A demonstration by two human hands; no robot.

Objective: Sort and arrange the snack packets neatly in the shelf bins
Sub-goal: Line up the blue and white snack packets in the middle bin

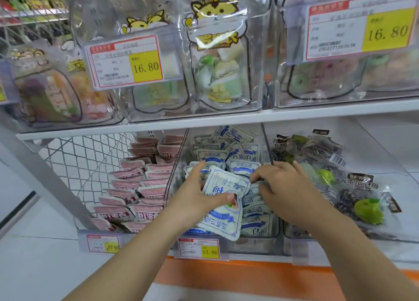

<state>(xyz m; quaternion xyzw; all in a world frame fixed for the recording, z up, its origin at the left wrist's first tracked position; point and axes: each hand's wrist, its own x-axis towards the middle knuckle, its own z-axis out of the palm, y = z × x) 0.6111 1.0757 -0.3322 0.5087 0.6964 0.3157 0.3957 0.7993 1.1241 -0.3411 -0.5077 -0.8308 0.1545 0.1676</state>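
The middle clear bin on the lower shelf holds several blue-and-white snack packets. My left hand grips one blue-and-white packet at the bin's front, thumb pressed on its face. My right hand lies palm down on the packets just to the right, its fingertips tucked among them. In the left bin lie rows of pink packets. The right bin holds dark packets with green plums.
The upper shelf carries clear bins of candy bags with 16.80 price tags. A wire mesh panel closes the left side. Price tags hang on the lower bins' fronts, above an orange base strip.
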